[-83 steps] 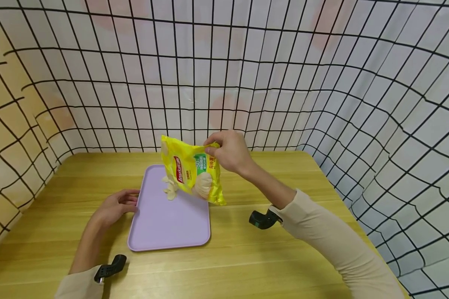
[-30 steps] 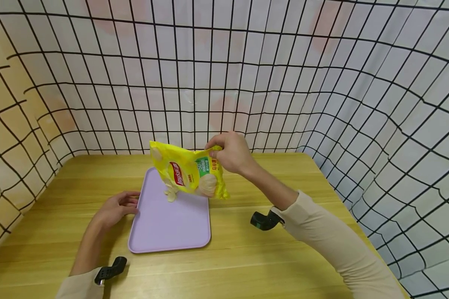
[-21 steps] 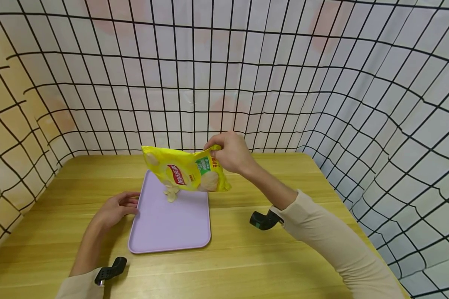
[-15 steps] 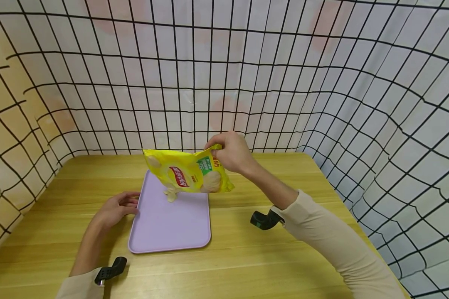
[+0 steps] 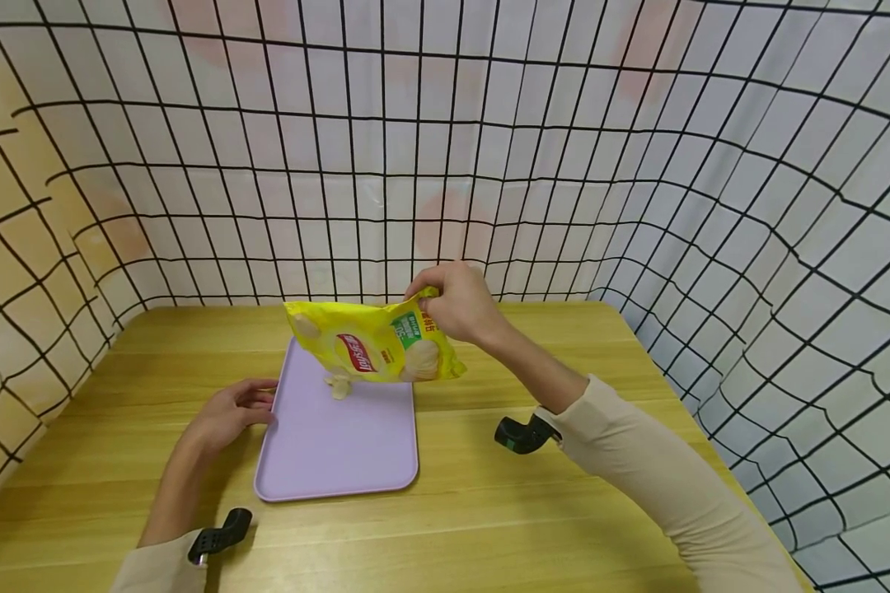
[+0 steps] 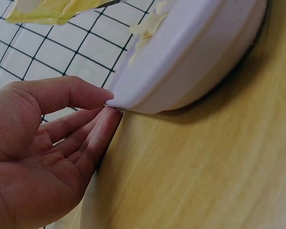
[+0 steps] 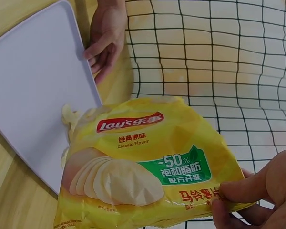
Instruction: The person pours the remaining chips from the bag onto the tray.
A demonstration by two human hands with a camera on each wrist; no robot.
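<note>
My right hand (image 5: pixel 460 303) pinches a corner of a yellow bag of potato chips (image 5: pixel 371 342) and holds it tilted above the far part of a light purple tray (image 5: pixel 341 461). In the right wrist view, the printed front of the bag (image 7: pixel 133 143) faces the camera, with thumb and fingers on its edge. Several pale potato chips (image 5: pixel 339 387) lie on the tray under the bag, partly hidden by it. My left hand (image 5: pixel 226 416) is at the tray's left side. The left wrist view shows its thumb and fingers (image 6: pixel 86 93) pinching the tray's rim.
The tray lies on a light wooden table (image 5: pixel 504 511). A black wire grid (image 5: pixel 445 177) over pale cloth stands along the back and both sides. Each sleeve cuff carries a black wrist camera (image 5: pixel 522 436).
The bag has turned in my right hand's grip: its free end has swung left and down, so it lies flatter. Both hands stay nearly in place.
</note>
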